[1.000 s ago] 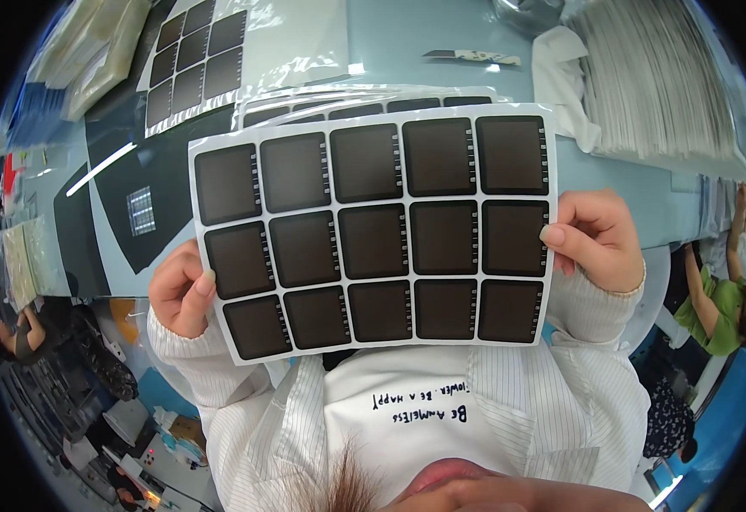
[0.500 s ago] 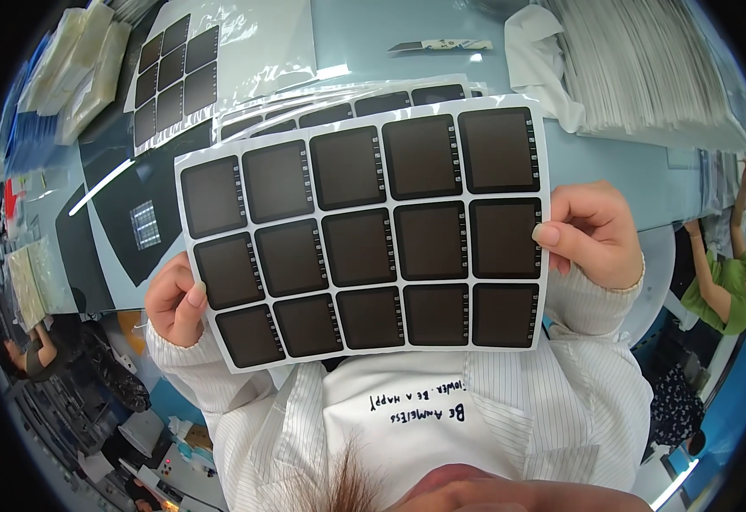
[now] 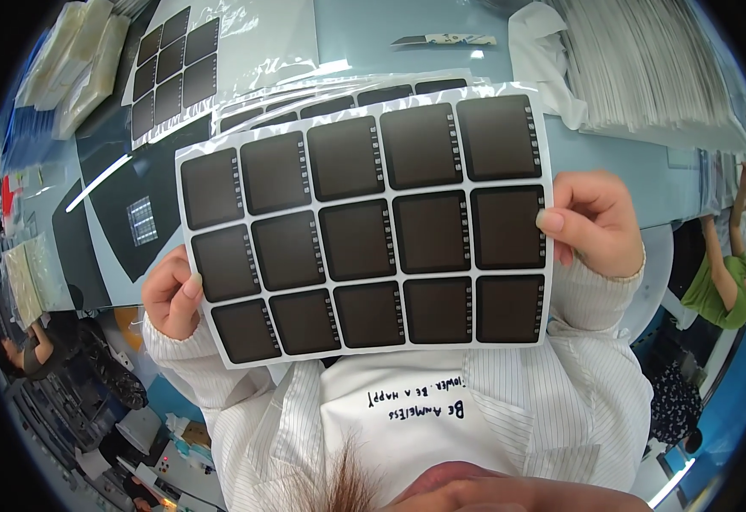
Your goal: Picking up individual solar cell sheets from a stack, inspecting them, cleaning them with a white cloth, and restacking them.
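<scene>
A white sheet with rows of dark, rounded square panels is held up in front of my chest, its face toward me. My left hand pinches its left edge, thumb in front and fingers curled behind. At the right edge my right hand grips it the same way, the thumb lying over the border. Behind its upper edge, similar sheets in clear film lie on the table, partly hidden. Another dark-panelled sheet rests farther back to the left.
A cutter knife lies on the pale table. At the far right stands a thick stack of white sheets beside a crumpled white cloth. Packs in clear plastic are piled far left. A person in green is at right.
The held sheet has shifted slightly, its right side rising a little along with my right hand. Both hands keep their hold on its edges.
</scene>
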`<move>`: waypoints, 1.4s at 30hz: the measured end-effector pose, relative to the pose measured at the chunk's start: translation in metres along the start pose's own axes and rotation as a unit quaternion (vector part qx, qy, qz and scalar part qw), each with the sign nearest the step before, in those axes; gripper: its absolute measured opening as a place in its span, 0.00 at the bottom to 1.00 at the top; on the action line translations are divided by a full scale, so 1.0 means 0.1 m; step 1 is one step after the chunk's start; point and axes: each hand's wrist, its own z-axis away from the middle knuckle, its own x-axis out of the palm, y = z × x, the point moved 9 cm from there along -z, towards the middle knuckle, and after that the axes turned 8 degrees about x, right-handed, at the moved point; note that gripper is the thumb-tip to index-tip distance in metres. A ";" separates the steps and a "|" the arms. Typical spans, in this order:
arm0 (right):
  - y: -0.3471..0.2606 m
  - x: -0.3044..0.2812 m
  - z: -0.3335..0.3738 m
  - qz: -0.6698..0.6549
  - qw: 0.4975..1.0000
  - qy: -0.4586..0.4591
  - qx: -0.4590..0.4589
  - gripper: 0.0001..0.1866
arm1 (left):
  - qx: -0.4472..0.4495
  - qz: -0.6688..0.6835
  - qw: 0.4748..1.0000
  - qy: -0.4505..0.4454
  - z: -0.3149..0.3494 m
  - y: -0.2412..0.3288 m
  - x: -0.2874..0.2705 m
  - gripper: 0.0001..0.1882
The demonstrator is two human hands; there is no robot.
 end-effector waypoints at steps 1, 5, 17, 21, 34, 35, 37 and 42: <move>0.03 -0.01 -0.01 -0.019 0.999 0.025 0.017 0.10 | 0.001 0.004 1.000 -0.002 -0.03 -0.04 0.01 0.12; 0.08 -0.05 -0.10 -0.064 0.996 0.040 0.045 0.11 | -0.047 0.049 0.998 0.000 -0.04 -0.12 0.02 0.11; 0.08 -0.20 -0.13 -0.115 0.992 0.048 -0.005 0.11 | -0.064 0.061 0.996 0.003 -0.12 -0.15 0.05 0.11; 0.04 -0.29 -0.13 -0.141 0.988 0.057 -0.033 0.11 | -0.069 0.069 0.995 0.003 -0.22 -0.15 0.11 0.11; -0.06 -0.37 -0.16 -0.169 0.981 0.065 -0.064 0.10 | -0.120 0.098 0.987 0.029 -0.31 -0.10 0.16 0.13; -0.08 -0.39 -0.12 -0.162 0.982 0.070 -0.067 0.10 | -0.116 0.098 0.988 0.023 -0.34 -0.09 0.17 0.13; -0.14 -0.39 -0.08 -0.166 0.981 0.075 -0.069 0.09 | -0.103 0.110 0.988 0.019 -0.38 -0.05 0.17 0.12; -0.28 -0.41 0.00 -0.116 0.984 0.106 -0.082 0.10 | -0.007 0.043 0.999 0.010 -0.41 0.20 0.10 0.11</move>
